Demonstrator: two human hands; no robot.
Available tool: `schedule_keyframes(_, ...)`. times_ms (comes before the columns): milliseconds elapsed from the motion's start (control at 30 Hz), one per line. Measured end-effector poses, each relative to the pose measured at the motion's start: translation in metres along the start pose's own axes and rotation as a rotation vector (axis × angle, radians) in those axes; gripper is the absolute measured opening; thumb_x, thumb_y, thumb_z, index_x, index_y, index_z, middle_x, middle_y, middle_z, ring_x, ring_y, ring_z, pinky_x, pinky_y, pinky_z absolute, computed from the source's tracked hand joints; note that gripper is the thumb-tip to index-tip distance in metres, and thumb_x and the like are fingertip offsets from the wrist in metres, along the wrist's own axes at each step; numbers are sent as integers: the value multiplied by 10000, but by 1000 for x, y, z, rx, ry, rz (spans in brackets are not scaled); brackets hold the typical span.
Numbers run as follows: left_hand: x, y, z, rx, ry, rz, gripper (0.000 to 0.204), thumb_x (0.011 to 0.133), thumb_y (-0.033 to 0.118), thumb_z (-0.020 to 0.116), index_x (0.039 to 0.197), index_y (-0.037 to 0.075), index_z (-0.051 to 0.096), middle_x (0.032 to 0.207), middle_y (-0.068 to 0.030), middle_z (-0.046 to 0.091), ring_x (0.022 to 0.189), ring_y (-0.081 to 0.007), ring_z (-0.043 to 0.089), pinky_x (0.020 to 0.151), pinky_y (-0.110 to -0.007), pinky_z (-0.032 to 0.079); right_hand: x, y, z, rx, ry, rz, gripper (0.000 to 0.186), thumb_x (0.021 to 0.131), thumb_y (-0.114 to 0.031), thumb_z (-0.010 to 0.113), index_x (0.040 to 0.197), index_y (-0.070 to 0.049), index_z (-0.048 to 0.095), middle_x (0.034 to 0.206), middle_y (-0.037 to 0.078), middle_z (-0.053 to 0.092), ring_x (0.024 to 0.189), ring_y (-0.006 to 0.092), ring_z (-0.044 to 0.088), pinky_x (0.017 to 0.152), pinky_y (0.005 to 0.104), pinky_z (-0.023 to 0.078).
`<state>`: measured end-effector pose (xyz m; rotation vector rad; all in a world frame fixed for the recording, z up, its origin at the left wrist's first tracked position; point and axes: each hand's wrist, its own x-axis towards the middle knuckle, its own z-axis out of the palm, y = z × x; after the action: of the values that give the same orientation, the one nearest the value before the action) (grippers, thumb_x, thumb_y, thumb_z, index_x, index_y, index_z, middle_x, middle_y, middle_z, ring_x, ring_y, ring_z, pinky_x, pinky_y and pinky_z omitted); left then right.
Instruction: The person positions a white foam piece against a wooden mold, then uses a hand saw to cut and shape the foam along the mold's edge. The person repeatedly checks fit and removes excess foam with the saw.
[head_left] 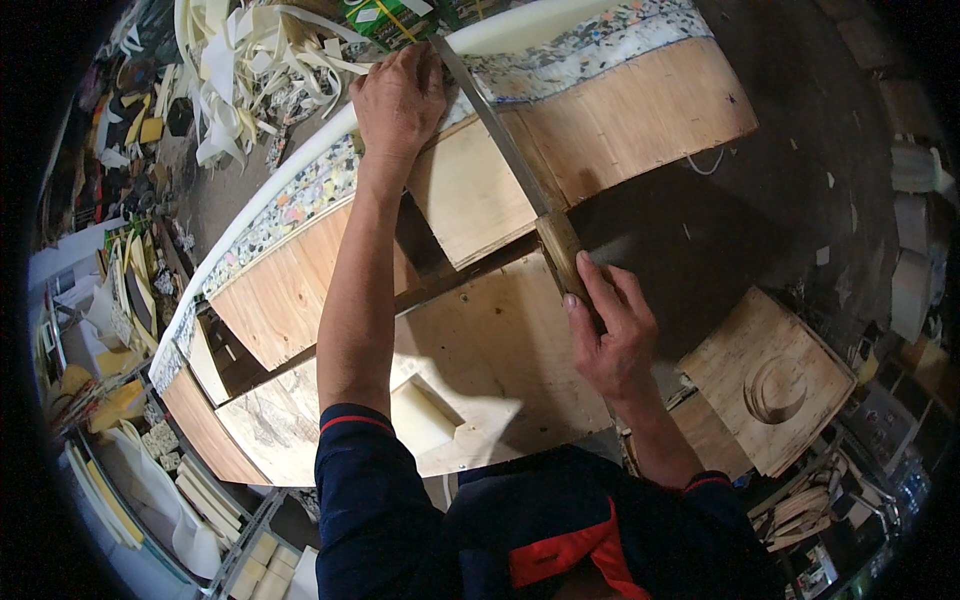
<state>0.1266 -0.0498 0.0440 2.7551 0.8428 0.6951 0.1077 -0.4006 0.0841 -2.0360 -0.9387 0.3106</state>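
My left hand is closed on the foam edge at the top of a plywood frame, beside a long metal blade. My right hand grips the blade's wooden handle, lower right. The blade lies slantwise across the frame, over a speckled multicoloured foam strip with white foam along its outer edge. Beneath the handle is a broad pale plywood panel with a cream foam block in a cut-out.
Tangled white foam offcuts and green packages lie at the top left. More scraps and materials fill the left side. A plywood piece with a round recess rests at the lower right on the dark floor. Pale blocks stand at the far right.
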Motion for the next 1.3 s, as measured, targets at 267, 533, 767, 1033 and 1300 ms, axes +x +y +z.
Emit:
schedule_keyframes(267,0,1,-1,0,16,25,303,948,289,585,1168,112,694,1053,-141,719,1013,-349,669,911,-481,455,-2,0,-3,3,-5,-13,486,901,-80,661,1374,-9,576,1092,202,607,928,313,655,761,385,568)
schedule_keyframes(533,1,-1,0,-6,-16,-20,311,933,296,579,1161,116,693,1059,-111,718,1028,-327,664,931,-499,425,4,-1,-1,29,2,-5,471,904,-82,652,1361,2,582,1089,202,611,925,309,663,761,391,569)
schedule_keyframes(767,1,2,-1,-11,4,3,291,927,289,590,1132,117,704,1043,-111,723,1019,-325,667,919,-502,433,9,-2,-5,58,-49,55,465,898,-73,655,1350,12,586,1076,199,618,924,311,668,756,397,571)
schedule_keyframes(1033,2,4,-3,14,-56,-50,289,915,291,599,1118,114,706,1033,-112,724,1010,-327,669,921,-493,438,18,-2,-6,32,-19,11,454,892,-76,663,1334,8,598,1067,202,622,909,323,674,751,395,568)
schedule_keyframes(1300,1,4,-4,-9,7,-6,290,905,289,602,1113,114,704,1011,-111,723,997,-325,674,900,-487,451,16,-6,-14,42,-47,43,447,890,-79,670,1322,15,602,1060,199,626,907,332,678,753,400,565)
